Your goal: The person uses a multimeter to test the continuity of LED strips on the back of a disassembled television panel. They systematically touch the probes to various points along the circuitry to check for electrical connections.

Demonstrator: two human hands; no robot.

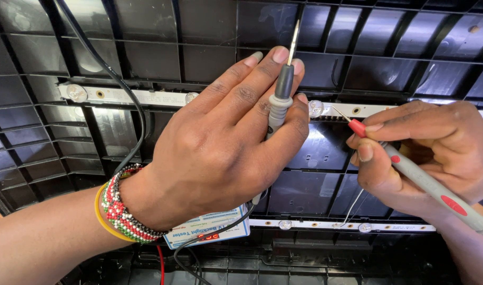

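Backdrop: black ribbed panel [146, 31] carrying white LED strips, upper strip [136, 96] and lower strip [315, 225].
Item 1: grey probe [281, 95], pinched upright in left hand [220, 153], needle clear of the strip.
Item 2: red-tipped probe [410, 171], right hand [426, 153] closed round it, tip angled onto upper strip, apparently at a contact.
Item 3: boxed tester [209, 229], mostly hidden under the wrist; black lead [115, 79] cut off above.
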